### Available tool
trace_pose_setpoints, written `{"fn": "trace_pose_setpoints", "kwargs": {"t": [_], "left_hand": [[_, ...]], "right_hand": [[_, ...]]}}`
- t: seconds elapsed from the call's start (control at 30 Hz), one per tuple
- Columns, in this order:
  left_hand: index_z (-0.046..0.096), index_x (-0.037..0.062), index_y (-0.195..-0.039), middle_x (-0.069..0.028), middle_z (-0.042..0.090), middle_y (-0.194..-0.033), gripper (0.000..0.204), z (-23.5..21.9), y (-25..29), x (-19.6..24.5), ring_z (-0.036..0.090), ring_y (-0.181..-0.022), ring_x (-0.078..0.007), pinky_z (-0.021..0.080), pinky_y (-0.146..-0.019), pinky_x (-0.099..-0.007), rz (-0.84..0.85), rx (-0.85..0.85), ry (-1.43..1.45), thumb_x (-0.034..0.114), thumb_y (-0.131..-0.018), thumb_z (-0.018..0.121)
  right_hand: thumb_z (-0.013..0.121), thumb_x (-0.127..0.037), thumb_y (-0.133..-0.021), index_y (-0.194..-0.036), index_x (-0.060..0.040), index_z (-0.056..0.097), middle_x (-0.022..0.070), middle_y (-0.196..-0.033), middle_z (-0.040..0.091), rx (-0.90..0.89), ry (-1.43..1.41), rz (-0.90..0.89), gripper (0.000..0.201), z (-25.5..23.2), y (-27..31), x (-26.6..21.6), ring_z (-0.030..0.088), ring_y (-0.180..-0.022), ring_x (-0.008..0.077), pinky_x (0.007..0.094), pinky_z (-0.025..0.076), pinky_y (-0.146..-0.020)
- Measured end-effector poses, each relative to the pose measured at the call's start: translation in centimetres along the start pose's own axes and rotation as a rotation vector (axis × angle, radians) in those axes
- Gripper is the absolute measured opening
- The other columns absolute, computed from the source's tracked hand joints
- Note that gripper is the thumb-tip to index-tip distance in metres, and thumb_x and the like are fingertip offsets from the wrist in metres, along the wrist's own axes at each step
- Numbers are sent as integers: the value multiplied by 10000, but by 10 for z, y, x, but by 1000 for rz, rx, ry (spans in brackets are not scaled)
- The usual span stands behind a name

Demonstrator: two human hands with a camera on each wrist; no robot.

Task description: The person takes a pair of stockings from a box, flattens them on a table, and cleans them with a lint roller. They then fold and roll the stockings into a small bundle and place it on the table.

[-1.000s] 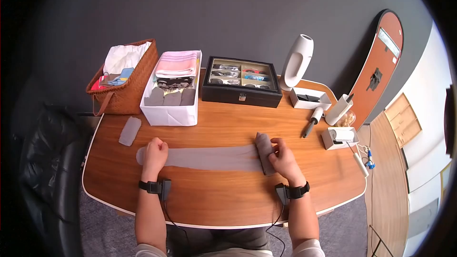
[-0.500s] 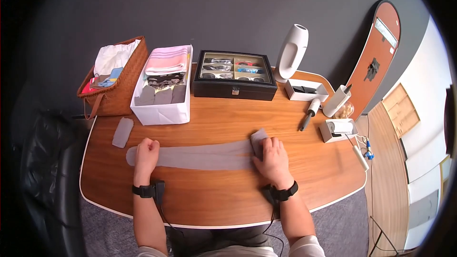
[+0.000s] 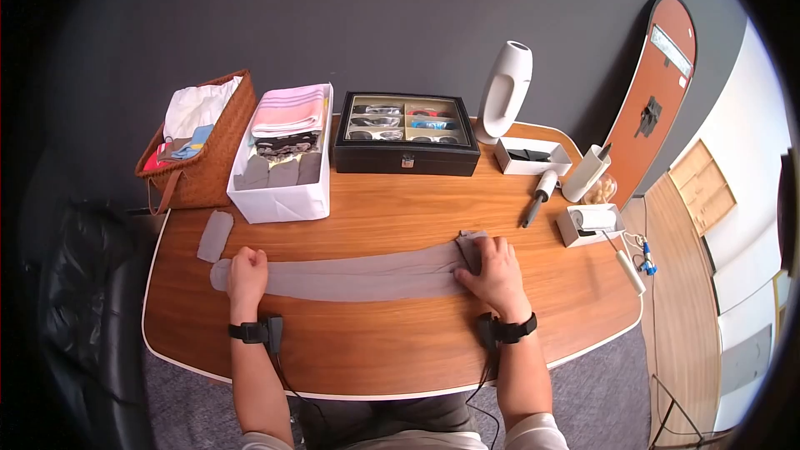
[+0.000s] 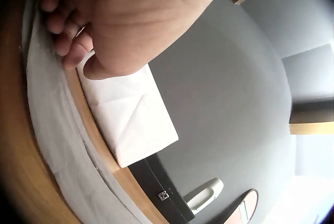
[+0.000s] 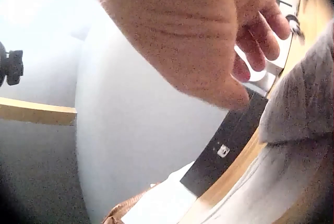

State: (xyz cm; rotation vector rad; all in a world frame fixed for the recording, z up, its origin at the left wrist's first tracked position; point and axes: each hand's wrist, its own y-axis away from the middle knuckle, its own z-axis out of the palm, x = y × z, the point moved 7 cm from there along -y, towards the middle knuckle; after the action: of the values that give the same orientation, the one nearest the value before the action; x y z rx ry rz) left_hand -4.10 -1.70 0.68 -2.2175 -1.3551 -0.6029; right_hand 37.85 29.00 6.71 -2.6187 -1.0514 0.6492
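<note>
A long grey stocking [image 3: 358, 277] lies flat across the table, its right end doubled over in a wrinkled fold [image 3: 469, 252]. My left hand [image 3: 247, 279] rests on the stocking near its rounded left end, with the fingers curled. In the left wrist view the thumb and fingers [image 4: 78, 51] show apart, with no cloth between them. At the opposite end, my right hand [image 3: 497, 279] touches the folded part, thumb spread away from the fingers. The right wrist view shows the fold [image 5: 300, 109] beside that thumb. A small folded grey cloth [image 3: 215, 236] lies beyond my left hand.
Behind stand a woven basket [image 3: 200, 187] of clothes, a white box [image 3: 279, 206] with folded cloths, and a black glasses case [image 3: 408, 161]. To the right are a white vase [image 3: 506, 92], a lint roller [image 3: 540, 198] and small white trays [image 3: 569, 233].
My right hand has laid over the darker fold, which stood up across the stocking before, and shifted slightly right. The left hand stays on the left end. The head view has shifted a little.
</note>
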Motion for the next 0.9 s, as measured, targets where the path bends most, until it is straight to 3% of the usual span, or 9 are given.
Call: {"fn": "trace_pose_setpoints", "kwargs": {"t": [0.1, 0.2, 0.27, 0.33, 0.43, 0.53, 0.73, 0.87, 0.9], "left_hand": [[707, 0, -928, -219, 785, -955, 365, -5, 1, 1, 747, -956, -451, 573, -839, -536, -51, -12, -20, 345, -1042, 673], [705, 4, -918, -220, 782, -958, 362, -7, -1, -2, 744, -956, -451, 571, -838, -541, -56, 1, -52, 343, -1040, 674], [701, 7, -908, -221, 778, -950, 358, -8, -2, -7, 742, -953, -452, 569, -833, -544, -38, 43, -92, 341, -1036, 677], [698, 10, -898, -221, 774, -943, 355, -8, -4, -6, 739, -950, -454, 567, -829, -546, -34, 63, -99, 338, -1032, 680], [695, 14, -888, -223, 769, -938, 348, -8, -3, -5, 734, -947, -457, 565, -827, -550, -55, 58, -85, 334, -1026, 685], [696, 16, -888, -224, 768, -941, 343, -11, -1, -2, 732, -952, -459, 564, -832, -555, -54, 57, -84, 331, -1023, 689], [681, 28, -884, -226, 766, -967, 318, -13, -6, -13, 729, -963, -463, 565, -837, -561, -47, 85, -127, 316, -1019, 697], [667, 44, -878, -222, 763, -974, 299, -17, -5, -23, 728, -968, -464, 566, -843, -561, -31, 111, -130, 309, -1013, 706], [664, 48, -877, -220, 762, -975, 296, -19, -3, -24, 728, -970, -463, 566, -845, -561, -33, 113, -136, 309, -1011, 708]], "right_hand": [[770, -206, -926, -1203, -71, 671, 223, -1152, 694, 39, 54, 20, 324, 9, -4, 22, 665, -1127, 437, 530, 580, -923], [673, -172, -982, -1202, -79, 690, 225, -1083, 742, -119, 55, 467, 240, -9, -12, 52, 702, -1084, 441, 559, 589, -895], [622, -121, -994, -1200, -53, 696, 203, -1018, 753, 248, 142, 374, 230, -14, -3, 85, 714, -1015, 438, 578, 580, -855], [692, -149, -963, -1221, -46, 695, 190, -1063, 722, 348, 255, 344, 278, -31, -4, 84, 685, -1018, 435, 558, 573, -874], [763, -164, -910, -1203, -58, 695, 184, -1125, 686, 361, 145, 81, 319, -45, -6, 48, 655, -1043, 427, 539, 561, -908], [772, -180, -896, -1172, -53, 685, 178, -1163, 683, 53, 196, 92, 316, -18, -5, 33, 658, -1101, 423, 519, 574, -941], [672, -145, -940, -1108, -51, 680, 206, -1191, 695, 4, 146, 303, 192, -2, -6, 78, 700, -1103, 450, 566, 610, -887], [616, -158, -1009, -1221, -38, 691, 317, -1147, 761, 45, -193, 402, 255, -15, 6, 118, 733, -1089, 500, 588, 585, -928], [606, -189, -1039, -1270, -36, 687, 347, -1116, 759, 46, -154, 453, 289, -19, 10, 134, 737, -1095, 508, 589, 578, -937]]}}
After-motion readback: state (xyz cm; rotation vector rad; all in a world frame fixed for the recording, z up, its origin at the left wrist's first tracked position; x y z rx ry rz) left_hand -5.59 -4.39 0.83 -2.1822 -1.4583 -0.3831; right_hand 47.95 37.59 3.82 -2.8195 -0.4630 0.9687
